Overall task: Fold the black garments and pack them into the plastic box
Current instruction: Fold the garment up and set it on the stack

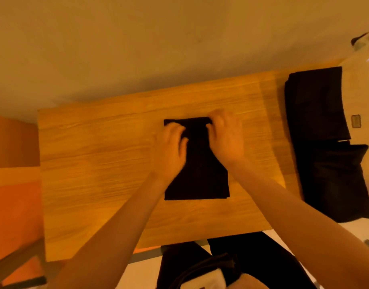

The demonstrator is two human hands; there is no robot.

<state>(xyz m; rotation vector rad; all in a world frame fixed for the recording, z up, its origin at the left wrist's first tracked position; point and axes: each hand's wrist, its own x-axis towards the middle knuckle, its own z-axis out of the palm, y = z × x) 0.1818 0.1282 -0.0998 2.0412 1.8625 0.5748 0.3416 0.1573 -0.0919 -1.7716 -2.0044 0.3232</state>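
A black garment (200, 176), folded into a narrow rectangle, lies in the middle of the wooden table (100, 155). My left hand (169, 149) rests on its far left part with the fingers curled into the cloth. My right hand (227, 136) lies on the far right corner, fingers bent over the top edge. Both hands are blurred. A stack of folded black garments (316, 103) sits at the table's far right end, with another black pile (335, 180) nearer me. The clear plastic box (364, 51) shows only partly at the upper right edge.
An orange chair or bench (14, 184) stands to the left of the table. My dark trousers and a white object with a black strap (212, 274) are below the table's near edge. A small rectangular fitting (356, 121) sits on the pale floor at right.
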